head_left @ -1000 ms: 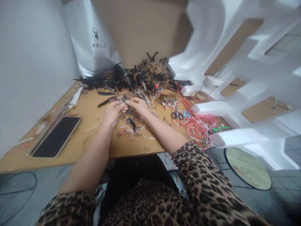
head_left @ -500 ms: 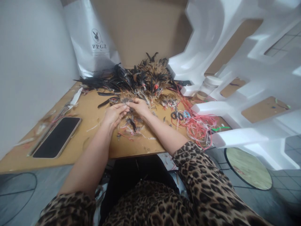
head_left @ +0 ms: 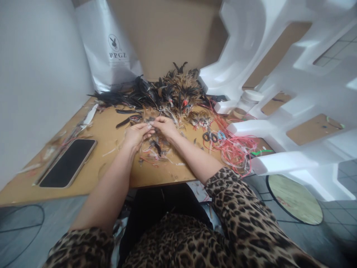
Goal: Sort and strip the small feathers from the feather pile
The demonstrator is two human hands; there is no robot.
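My left hand (head_left: pixel 137 135) and my right hand (head_left: pixel 164 127) meet at the middle of the table, fingertips pinched close together. Between them is something small and pale that I cannot make out. Brown fluffy feathers (head_left: pixel 150 113) show just beyond my fingertips; whether they are gripped is partly hidden. Behind my hands lies a large heap of black and brown feathers (head_left: pixel 185 83). A smaller feather bundle (head_left: pixel 201 119) sits to the right of my right hand. Feather scraps (head_left: pixel 157 148) lie below my hands.
A phone (head_left: pixel 68 163) lies at the left. On the right are scissors (head_left: pixel 210 137), tangled pink strings (head_left: pixel 237 149), a lidded jar (head_left: pixel 249 102) and white foam packaging (head_left: pixel 292 160). A silvery bag (head_left: pixel 111 70) stands at the back left. The table's front edge (head_left: pixel 164 184) is near my lap.
Both hands stay in nearly the same place. The fingers of my left hand have shifted slightly near the fingertips of my right hand.
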